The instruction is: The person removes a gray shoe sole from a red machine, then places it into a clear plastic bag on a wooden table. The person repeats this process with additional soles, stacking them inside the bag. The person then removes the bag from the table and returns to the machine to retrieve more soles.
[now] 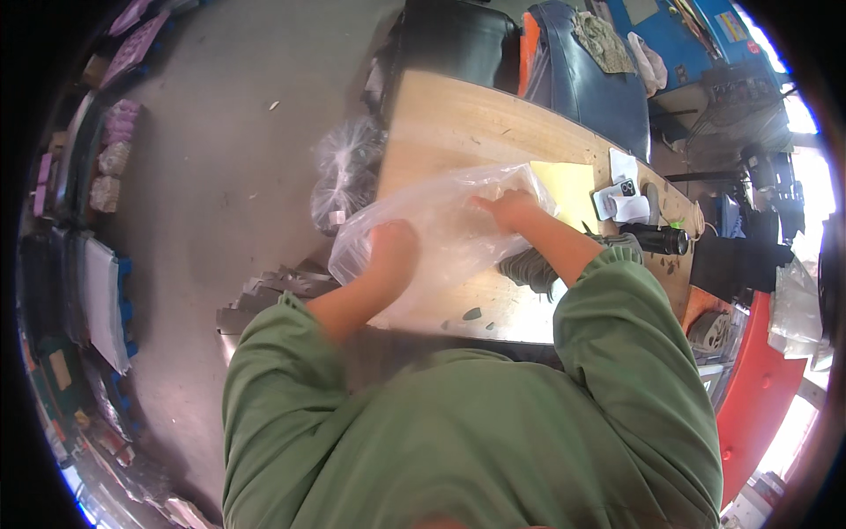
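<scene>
A large clear plastic bag [454, 234] is stretched across the wooden table in front of me, spread between my two hands. My left hand [394, 247] grips it near its left end; the fingers curl down and are partly hidden and blurred. Toward the bag's right end, my right hand [513, 210] holds the film, its thumb pointing left. Beside the right wrist, close to the near table edge, lies a stack of dark grey-green flat pieces [531, 270]. A yellow sheet [571, 189] lies just past the right hand.
On the right of the wooden table [441, 110] are a phone [608, 201], white papers [624, 167] and a black cylindrical bottle [656, 239]. A filled clear bag [345, 167] stands left of the table. Grey pieces [286, 286] are piled at its near left corner. Dark padded seats [458, 44] border the far side.
</scene>
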Motion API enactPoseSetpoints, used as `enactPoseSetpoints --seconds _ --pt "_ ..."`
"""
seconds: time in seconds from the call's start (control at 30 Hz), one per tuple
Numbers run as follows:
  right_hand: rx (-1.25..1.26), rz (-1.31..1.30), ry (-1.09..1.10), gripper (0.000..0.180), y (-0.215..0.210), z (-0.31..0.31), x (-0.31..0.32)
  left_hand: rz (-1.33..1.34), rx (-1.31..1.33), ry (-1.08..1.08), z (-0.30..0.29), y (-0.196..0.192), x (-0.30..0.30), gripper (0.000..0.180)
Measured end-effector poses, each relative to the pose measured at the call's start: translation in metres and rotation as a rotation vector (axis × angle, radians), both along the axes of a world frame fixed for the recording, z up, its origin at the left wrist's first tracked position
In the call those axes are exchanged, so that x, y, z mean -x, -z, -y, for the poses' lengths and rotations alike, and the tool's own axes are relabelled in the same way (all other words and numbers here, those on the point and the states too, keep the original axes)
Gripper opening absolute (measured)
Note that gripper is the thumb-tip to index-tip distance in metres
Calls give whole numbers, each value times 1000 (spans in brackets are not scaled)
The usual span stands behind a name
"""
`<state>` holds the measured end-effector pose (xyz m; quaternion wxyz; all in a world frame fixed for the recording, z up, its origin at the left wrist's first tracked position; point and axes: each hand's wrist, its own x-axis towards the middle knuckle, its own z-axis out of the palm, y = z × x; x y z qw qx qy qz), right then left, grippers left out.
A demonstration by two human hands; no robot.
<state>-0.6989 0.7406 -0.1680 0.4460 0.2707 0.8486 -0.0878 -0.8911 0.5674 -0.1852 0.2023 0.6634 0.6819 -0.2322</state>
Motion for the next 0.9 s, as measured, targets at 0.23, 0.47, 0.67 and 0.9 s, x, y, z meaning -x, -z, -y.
enactPoseSetpoints --seconds 0.23,0.47,0.67,0.9 --pt "281 -86 126 72 -6 -14 -23 240 -29 -130 -40 27 26 85" --pt "179 87 -2 38 -17 -36 -32 -166 44 -98 -42 -1 31 107" --pt "182 -32 141 44 1 -72 -53 -158 148 -52 -54 -12 -12 99" --pt "110 -222 283 60 35 -111 -60 -166 111 -106 -84 9 -21 101"
